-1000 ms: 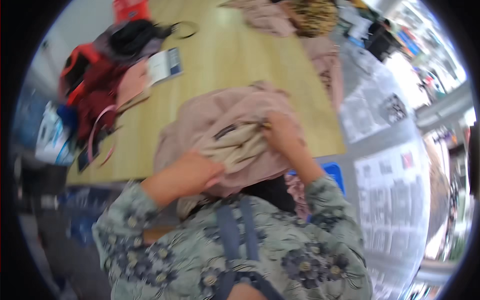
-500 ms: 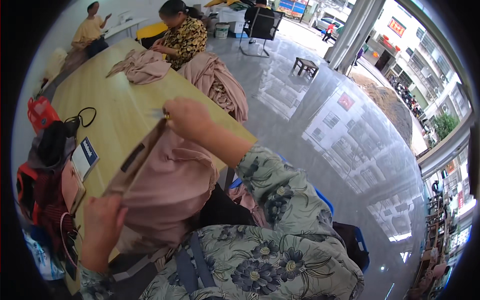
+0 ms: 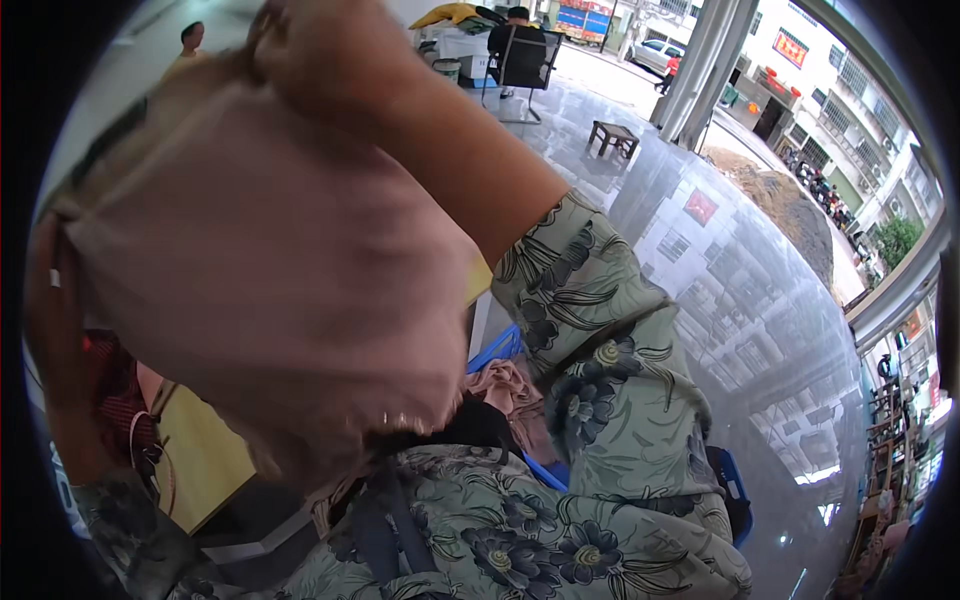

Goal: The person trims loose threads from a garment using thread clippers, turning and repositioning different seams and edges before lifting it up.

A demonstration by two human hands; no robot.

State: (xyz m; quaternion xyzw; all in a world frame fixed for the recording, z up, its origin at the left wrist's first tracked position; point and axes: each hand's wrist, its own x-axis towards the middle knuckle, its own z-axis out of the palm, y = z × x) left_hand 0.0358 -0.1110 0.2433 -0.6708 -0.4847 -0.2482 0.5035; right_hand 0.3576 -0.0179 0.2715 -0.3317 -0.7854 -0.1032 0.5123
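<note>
A pink garment [image 3: 290,270] is stretched up in front of me, its banded top edge slanting between my hands. My right hand [image 3: 320,60] is closed on the upper right end of that edge, at the top of the view. At the far left, my left hand [image 3: 58,300] grips the other end, partly in shadow and smeared by motion. A dark strip [image 3: 112,138] shows along the band. The garment's lower edge hangs over my lap, gathered and ruffled. Most of the table behind is hidden by the cloth.
A yellow wooden table [image 3: 205,440] shows below the garment. Beside my right arm, a blue basket [image 3: 500,345] holds pink cloth [image 3: 510,390]. Farther off are a low stool [image 3: 614,135] and a person in a black chair [image 3: 523,58]. Another person [image 3: 190,45] is partly visible behind the cloth.
Both hands have raised the garment from just above the table, the right hand upward and the left hand up and leftward. The cloth now spreads wide and hides the table and the seated person.
</note>
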